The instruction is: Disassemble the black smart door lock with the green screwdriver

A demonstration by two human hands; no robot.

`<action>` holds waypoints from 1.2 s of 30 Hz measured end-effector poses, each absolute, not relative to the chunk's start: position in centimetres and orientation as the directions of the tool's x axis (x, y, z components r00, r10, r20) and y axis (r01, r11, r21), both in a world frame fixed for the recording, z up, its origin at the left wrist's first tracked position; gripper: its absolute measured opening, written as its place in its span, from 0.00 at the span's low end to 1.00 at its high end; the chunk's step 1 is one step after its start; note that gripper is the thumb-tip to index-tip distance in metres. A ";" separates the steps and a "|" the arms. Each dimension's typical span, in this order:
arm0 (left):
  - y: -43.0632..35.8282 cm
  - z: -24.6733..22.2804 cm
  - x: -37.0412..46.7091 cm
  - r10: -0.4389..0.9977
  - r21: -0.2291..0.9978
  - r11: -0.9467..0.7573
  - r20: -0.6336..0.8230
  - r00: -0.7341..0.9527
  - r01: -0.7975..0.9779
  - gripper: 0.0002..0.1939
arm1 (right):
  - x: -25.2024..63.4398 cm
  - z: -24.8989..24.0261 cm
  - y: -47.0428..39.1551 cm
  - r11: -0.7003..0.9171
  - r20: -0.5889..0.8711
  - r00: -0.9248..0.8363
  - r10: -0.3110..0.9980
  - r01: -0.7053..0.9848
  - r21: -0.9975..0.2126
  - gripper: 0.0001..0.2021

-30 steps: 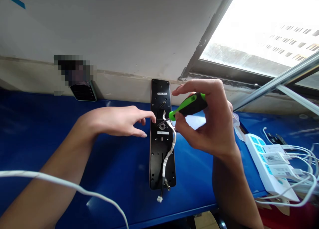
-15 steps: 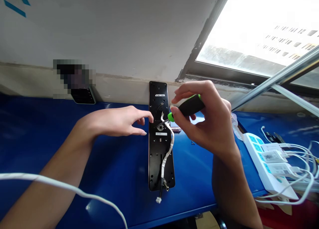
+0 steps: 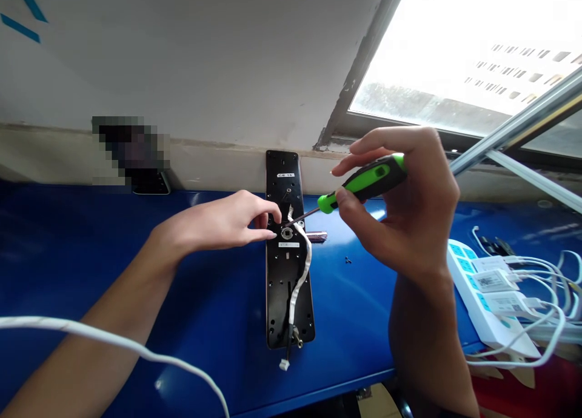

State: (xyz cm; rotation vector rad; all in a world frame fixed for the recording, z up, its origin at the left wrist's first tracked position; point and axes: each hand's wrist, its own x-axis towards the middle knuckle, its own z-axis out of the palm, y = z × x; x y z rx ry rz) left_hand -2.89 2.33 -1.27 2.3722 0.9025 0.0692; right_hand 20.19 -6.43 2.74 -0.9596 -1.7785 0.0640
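A long black door-lock panel [image 3: 278, 297] lies on the blue table, with screw holes, white labels and a square-holed round fitting. My right hand [image 3: 404, 206] grips a green and black screwdriver [image 3: 368, 182]. Its thin shaft slants down left, the tip close to the panel just above the round fitting; whether it touches cannot be made out. At the panel's left edge, my left hand [image 3: 236, 221] has its thumb and forefinger bent and apart, with nothing visible between them. A white-wrapped cable [image 3: 302, 278] runs down the panel to a white connector [image 3: 284, 364].
A shiny handle [image 3: 317, 237] sticks out at the panel's right. Several small dark screws [image 3: 348, 260] lie farther right. A white power strip [image 3: 473, 309] with plugged-in adapters stands at the table's right. One white cable [image 3: 113, 342] crosses the front left. Wall and window stand behind.
My right hand has tilted back and shifted right and up with the screwdriver, showing more of its handle. My left thumb has come over the panel's edge.
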 end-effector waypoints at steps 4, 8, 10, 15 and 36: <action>1.9 -1.9 -1.6 0.574 0.584 -0.655 -0.027 0.818 0.479 0.11 | 20.8 3.0 -6.1 0.700 0.803 -0.111 0.586 0.569 -0.432 0.19; 1.4 -2.0 -1.1 0.553 0.576 -0.693 0.040 0.832 0.433 0.11 | 21.7 3.7 -6.3 0.719 0.819 -0.143 0.556 0.578 -0.387 0.20; 1.2 -2.0 -1.0 0.549 0.563 -0.703 0.040 0.835 0.435 0.11 | 22.5 4.2 -6.8 0.699 0.802 -0.144 0.579 0.594 -0.398 0.20; 0.3 -1.9 -0.6 0.513 0.531 -0.757 0.118 0.850 0.382 0.10 | 25.4 5.8 -8.5 0.545 0.558 -0.256 0.789 0.711 -0.445 0.24; -0.6 -4.5 17.1 0.386 0.146 -0.886 -0.292 0.875 0.440 0.10 | 35.4 5.5 -10.0 0.394 0.306 -0.265 0.915 0.754 -0.526 0.16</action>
